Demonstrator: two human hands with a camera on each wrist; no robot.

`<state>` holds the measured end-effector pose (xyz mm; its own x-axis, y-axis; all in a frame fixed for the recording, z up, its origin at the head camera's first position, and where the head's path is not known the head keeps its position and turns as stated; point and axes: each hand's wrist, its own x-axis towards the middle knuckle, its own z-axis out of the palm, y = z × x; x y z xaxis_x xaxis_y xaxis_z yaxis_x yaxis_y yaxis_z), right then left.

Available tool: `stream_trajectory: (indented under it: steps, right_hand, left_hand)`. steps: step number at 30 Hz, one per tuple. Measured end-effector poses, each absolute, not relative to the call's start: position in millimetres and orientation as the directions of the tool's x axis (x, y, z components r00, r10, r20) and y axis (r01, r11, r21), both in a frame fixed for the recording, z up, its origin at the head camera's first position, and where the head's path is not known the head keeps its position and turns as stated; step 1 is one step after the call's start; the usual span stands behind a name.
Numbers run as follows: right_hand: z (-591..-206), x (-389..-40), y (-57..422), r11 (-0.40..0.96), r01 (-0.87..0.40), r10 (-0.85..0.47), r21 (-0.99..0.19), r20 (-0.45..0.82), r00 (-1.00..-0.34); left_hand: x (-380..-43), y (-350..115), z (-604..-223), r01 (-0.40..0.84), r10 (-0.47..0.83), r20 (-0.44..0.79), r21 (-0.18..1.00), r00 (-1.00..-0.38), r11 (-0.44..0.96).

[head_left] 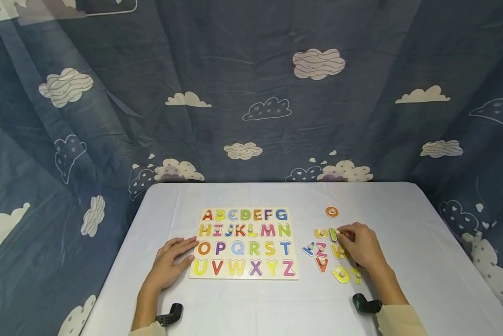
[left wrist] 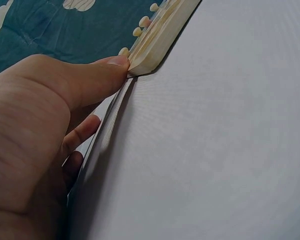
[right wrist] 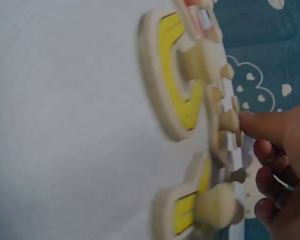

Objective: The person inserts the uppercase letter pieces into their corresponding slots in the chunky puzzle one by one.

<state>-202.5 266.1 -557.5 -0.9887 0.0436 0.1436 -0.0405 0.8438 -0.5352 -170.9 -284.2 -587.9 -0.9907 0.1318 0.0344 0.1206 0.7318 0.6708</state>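
A wooden alphabet board (head_left: 244, 257) lies on the table; its upper letters carry knobs, while the lower rows and the N look flat. At its left edge rests my left hand (head_left: 167, 266), fingers extended; the left wrist view shows its thumb (left wrist: 107, 75) against the board's corner. Over the loose letters, my right hand (head_left: 362, 245) pinches a green letter piece (head_left: 333, 234), partly covered by the fingers. Nearby lie a yellow U (head_left: 340, 275), a yellow Y (head_left: 356, 275), a pink Z (head_left: 321, 249) and a red V (head_left: 321, 265).
An orange O (head_left: 332, 212) lies apart behind the other loose pieces. A yellow S (head_left: 320, 233), a blue T (head_left: 308, 249) and a yellow W (head_left: 338, 252) are close together. A cloud-patterned dark curtain (head_left: 218, 135) hangs beyond the white table (head_left: 251, 305).
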Motion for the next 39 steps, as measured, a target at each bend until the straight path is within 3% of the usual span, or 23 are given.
stream_trajectory:
  steps: [15, 28, 39]
  right_hand:
    - [-534.1, -221.9, 206.6, 0.815, -0.100, 0.009, -0.571, 0.186, -0.983]
    - [-548.3, -232.2, 149.3, 0.793, -0.198, -0.117, -0.576, 0.175, -0.978]
    - [-559.3, -236.3, 134.0, 0.806, -0.241, -0.227, -0.541, 0.095, -0.969]
  left_hand:
    - [-170.3, -284.6, -586.4, 0.111, 0.127, 0.026, 0.671, -0.992, 0.734]
    - [-171.0, -284.4, -589.1, 0.153, 0.141, 0.072, 0.661, -0.987, 0.735]
    - [-171.6, -285.3, -588.4, 0.134, 0.143, 0.041, 0.668, -0.989, 0.732]
